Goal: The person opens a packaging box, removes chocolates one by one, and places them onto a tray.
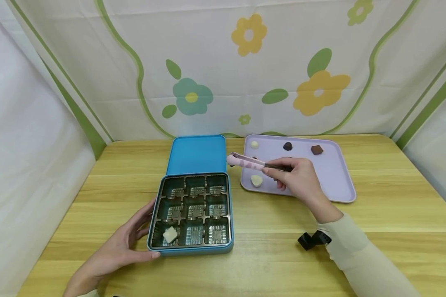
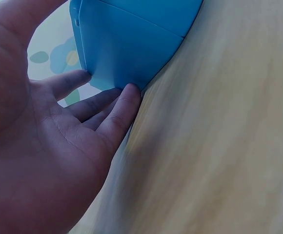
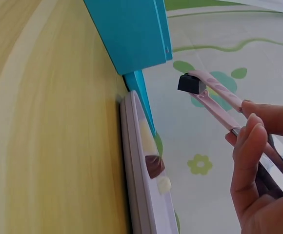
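Observation:
My right hand grips pink-tipped tongs by their metal handle, above the left edge of the lilac tray. In the right wrist view, the tong tips pinch a dark chocolate. A blue tin stands to the left, fitted with a divided insert of square compartments. One white chocolate lies in its near left compartment; the others are bare. My left hand rests against the tin, thumb at the near left corner and outstretched fingers touching the left side.
Behind the tin lies its blue lid. On the tray are a white heart-shaped chocolate, a small white piece, a dark one and a brown square. A flowered cloth hangs behind the wooden table.

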{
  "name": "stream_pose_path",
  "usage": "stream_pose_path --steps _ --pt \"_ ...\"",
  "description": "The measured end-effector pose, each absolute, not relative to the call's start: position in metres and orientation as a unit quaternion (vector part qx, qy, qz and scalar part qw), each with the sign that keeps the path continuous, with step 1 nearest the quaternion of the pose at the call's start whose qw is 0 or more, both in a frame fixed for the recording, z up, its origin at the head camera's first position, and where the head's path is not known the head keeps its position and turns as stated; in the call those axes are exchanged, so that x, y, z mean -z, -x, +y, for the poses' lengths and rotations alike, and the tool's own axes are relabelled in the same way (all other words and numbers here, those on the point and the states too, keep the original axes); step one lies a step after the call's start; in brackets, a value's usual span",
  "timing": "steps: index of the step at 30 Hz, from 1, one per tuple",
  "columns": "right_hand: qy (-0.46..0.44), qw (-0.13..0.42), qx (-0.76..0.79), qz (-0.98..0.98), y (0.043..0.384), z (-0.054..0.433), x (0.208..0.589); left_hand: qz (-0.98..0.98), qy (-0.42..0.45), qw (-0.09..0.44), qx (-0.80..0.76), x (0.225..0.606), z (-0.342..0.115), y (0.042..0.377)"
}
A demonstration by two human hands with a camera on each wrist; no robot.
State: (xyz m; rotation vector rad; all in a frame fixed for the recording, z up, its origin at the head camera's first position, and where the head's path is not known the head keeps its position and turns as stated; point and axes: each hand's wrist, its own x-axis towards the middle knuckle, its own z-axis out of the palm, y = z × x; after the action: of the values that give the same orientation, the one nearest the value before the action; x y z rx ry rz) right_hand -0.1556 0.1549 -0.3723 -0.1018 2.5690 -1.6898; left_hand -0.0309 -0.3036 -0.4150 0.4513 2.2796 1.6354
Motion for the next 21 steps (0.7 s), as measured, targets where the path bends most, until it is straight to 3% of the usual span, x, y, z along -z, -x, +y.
stream_pose_path --steps 21 --pt "-0.018 0.006 0.549 0.835 0.139 0.21 0.378 0.79 -0.166 0.141 -0.573 0.413 -0.302 0.03"
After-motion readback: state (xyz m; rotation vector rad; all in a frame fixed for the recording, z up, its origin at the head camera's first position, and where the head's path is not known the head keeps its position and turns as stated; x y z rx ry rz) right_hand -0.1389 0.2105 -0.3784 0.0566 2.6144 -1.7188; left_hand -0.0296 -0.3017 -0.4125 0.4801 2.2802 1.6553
